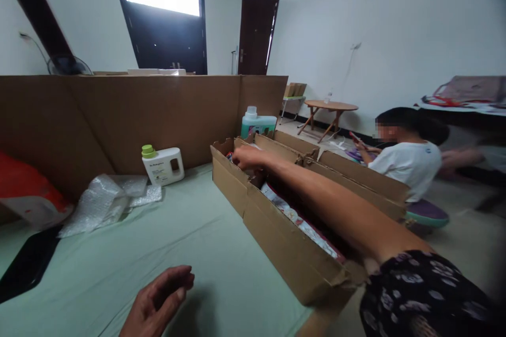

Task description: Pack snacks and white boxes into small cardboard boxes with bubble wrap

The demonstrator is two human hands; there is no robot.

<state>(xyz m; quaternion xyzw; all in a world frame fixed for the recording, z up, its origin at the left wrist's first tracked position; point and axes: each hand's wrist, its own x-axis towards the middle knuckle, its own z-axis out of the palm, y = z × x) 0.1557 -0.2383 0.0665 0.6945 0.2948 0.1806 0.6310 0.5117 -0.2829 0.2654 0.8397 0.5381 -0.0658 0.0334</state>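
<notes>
Pale green sheeted surface [205, 253]: long cardboard box [276, 242] under right hand [247, 158]; white jug [163, 165], bubble wrap [106, 200] far left of it.

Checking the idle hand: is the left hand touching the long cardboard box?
Apart. The head view shows the left hand hovering low over the green surface, with a plain stretch of green between it and the long cardboard box.

1. A white jug with a green cap [163, 165] sits by the cardboard wall [118, 116].
2. Crumpled bubble wrap [106, 201] lies just beside it.
3. A teal bottle [258, 123] stands farther back.
4. A person in a white shirt [407, 160] sits near a round wooden table [331, 107].
</notes>
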